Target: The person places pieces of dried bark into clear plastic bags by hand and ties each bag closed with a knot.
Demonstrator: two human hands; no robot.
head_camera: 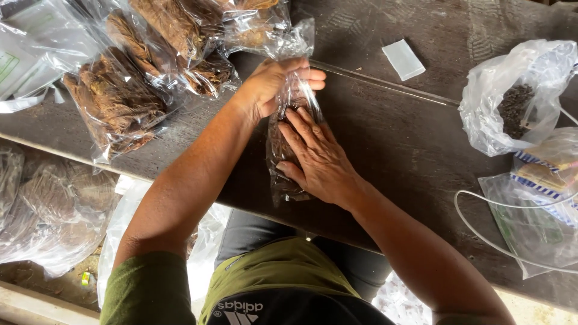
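Observation:
A clear plastic packet (288, 180) with brown dried leaves inside lies lengthwise on the dark wooden table (397, 138). My left hand (274, 84) grips the packet's open top end and pinches the film together. My right hand (319, 159) lies flat on the packet's middle and presses the contents down. The packet's lower end sticks out near the table's front edge.
Several filled clear packets of brown leaves (120, 90) are piled at the back left. A small white block (403, 59) and a thin clear rod (385, 83) lie behind. A bag of dark seeds (515, 99) and striped packets (545, 174) sit right. More bags (48, 210) rest below.

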